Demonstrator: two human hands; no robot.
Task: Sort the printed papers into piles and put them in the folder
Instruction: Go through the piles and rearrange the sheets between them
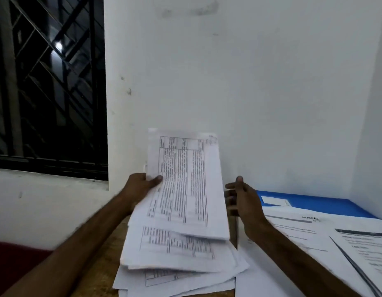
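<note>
Holding the printed papers (185,189) raised over the near-left part of the tabletop (106,260), my left hand (140,185) grips the sheaf at its left edge. The thumb is pressed on the top sheet and the other fingers are hidden beneath. The sheaf's long axis runs from the tabletop's near edge toward the far edge at the wall (250,82), with the far end tilted upward. The printed table lies sideways on the page, its rows running along that axis.

Looser sheets (177,254) fan out under the sheaf. I cannot tell whether all of them are held or whether some rest on the tabletop.

My right hand (243,202) stands just beside the sheaf's right long edge, fingers straight and slightly spread, holding nothing. Blur hides whether the fingertips touch the paper. This hand is the nearer one to the free edge, so I judge that the next sheet would be drawn off rightward.

Sorted piles (303,236) lie flat on the right part of the tabletop. The blue folder (314,203) lies beyond them, closed, along the far edge toward the right corner.
</note>
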